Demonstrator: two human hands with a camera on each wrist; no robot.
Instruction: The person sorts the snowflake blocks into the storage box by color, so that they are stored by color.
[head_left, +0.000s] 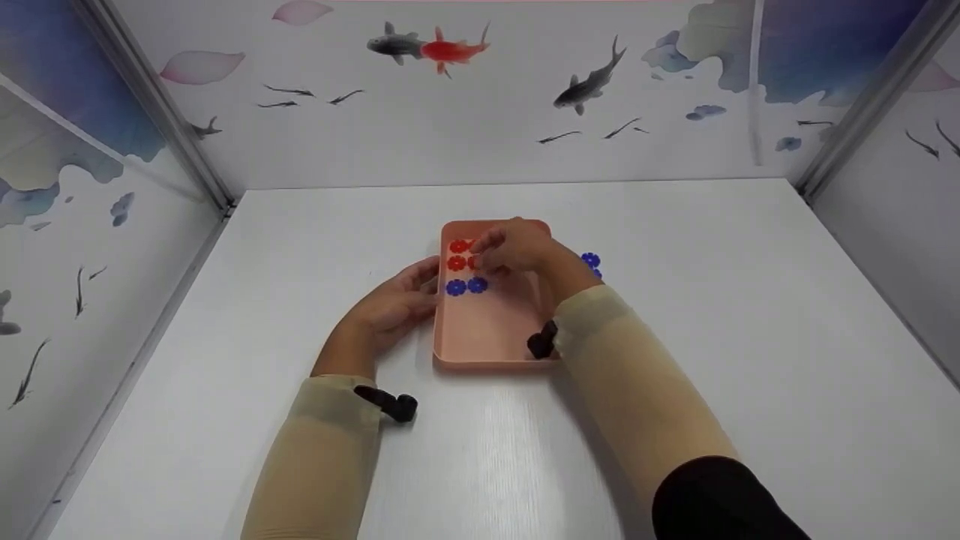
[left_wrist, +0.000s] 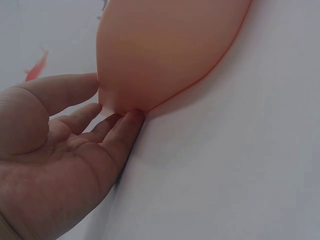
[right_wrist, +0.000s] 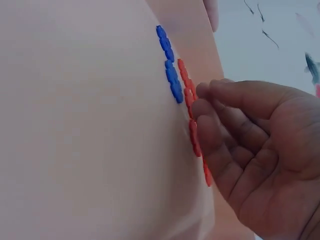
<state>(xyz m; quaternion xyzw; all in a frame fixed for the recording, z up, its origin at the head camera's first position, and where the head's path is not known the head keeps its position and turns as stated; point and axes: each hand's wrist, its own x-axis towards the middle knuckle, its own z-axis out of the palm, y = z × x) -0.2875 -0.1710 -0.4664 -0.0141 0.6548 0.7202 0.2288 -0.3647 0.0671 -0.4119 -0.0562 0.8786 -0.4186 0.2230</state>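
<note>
A pink tray (head_left: 491, 337) lies lengthwise in front of me on the white table. Inside, at its far left, are red flower-shaped pieces (head_left: 457, 262) in two columns, with two blue flower-shaped pieces (head_left: 456, 287) in a row just nearer to me. My left hand (head_left: 394, 306) touches the tray's left outer wall; its thumb and fingertips rest against the wall in the left wrist view. My right hand (head_left: 517, 247) reaches over the tray, its bent fingertips at the right-hand red pieces, partly hiding them. Nothing visible is held between the thumb and fingers in the right wrist view.
More blue flower-shaped pieces (head_left: 590, 259) lie on the table right of the tray, partly behind my right forearm. White panels with painted fish (head_left: 590, 81) enclose the table at the back and sides. Black wrist-camera mounts (head_left: 397, 407) stick out from both sleeves.
</note>
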